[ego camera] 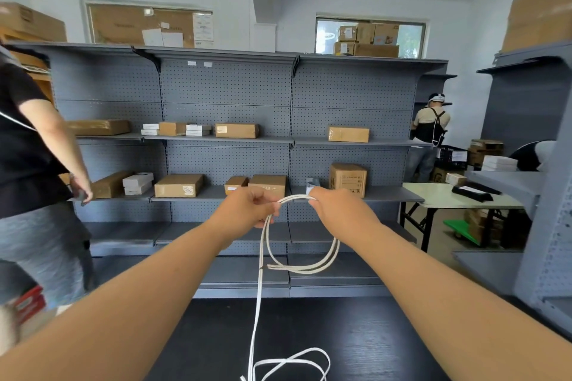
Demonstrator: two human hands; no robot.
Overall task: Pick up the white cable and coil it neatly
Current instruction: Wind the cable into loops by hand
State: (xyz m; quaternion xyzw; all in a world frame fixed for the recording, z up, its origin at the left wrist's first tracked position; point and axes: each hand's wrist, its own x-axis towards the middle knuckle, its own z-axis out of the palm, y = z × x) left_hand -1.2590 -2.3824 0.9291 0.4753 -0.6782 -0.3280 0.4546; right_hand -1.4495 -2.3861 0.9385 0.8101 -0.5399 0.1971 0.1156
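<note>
Both hands clamp the white cable [301,271] above the black tabletop [387,346]: the left hand [247,209] curls round the gathered strands and the right hand [335,210] pinches the top of one loop just beside it. A couple of loops hang below the hands, well above the tabletop, while the tail drops straight down to slack curls on its near edge. Coiling well, I judge, means matching each new loop to the hanging ones and letting the tail feed up untwisted.
</note>
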